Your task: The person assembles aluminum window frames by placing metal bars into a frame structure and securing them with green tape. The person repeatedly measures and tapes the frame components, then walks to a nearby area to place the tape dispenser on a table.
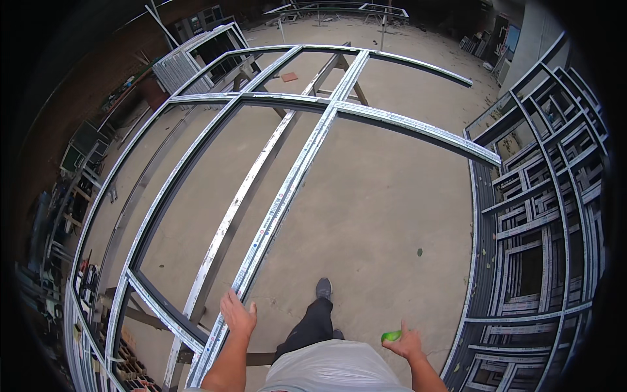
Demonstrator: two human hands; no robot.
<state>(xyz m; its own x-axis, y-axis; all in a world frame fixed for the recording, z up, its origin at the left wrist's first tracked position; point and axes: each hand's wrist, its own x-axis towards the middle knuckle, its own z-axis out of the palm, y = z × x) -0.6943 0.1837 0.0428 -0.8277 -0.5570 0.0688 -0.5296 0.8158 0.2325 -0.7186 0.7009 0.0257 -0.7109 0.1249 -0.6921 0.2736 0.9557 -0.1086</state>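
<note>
A large window-type frame [287, 189] of metal profiles, wrapped in printed white film, lies across supports in front of me and to my left. My left hand [238, 315] rests on its near long profile, fingers stretched out and lying against it, thumb toward the right edge. At my right side, apart from the frame, my right hand [407, 343] is closed around a small bright green object [390, 336]. Only one end of that object shows, so its kind is hidden.
Beneath the frame runs a worn white beam [225, 228] on trestle legs. Many finished-looking frames [542, 215] stand stacked along the right. Shelves with profiles [55, 242] line the left, and a panelled frame stack [186, 62] stands at the far left. An orange-red piece [289, 77] lies on the concrete floor.
</note>
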